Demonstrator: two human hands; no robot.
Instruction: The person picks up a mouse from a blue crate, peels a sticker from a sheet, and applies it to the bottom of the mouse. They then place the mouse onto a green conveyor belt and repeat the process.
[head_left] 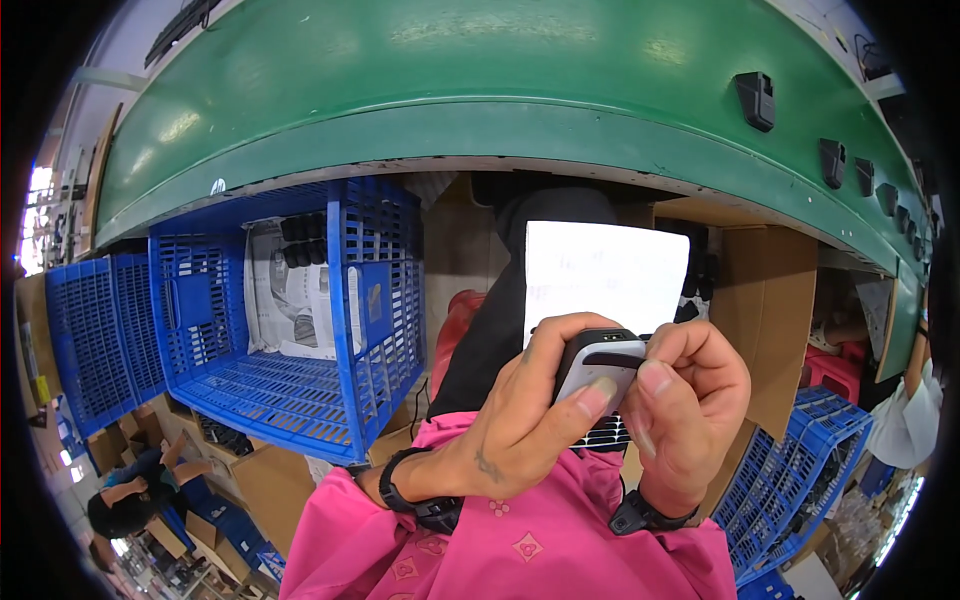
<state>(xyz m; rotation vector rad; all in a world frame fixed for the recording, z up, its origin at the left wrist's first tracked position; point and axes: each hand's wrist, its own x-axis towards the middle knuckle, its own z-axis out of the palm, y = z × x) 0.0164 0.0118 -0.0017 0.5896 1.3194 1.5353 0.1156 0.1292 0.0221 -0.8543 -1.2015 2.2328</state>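
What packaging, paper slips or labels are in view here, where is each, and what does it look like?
White paper sheet: behind the small white and black device both hands hold, rectangular.
Printed white bags: inside the blue crate on the left.
Brown cardboard box: right, under the green conveyor.

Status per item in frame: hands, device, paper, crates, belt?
left hand: gripping small white-and-black device
right hand: pinching the device's right side
white paper sheet: upright behind the device
blue crate: tilted, holds papers and black parts
green conveyor belt: carries black parts at right
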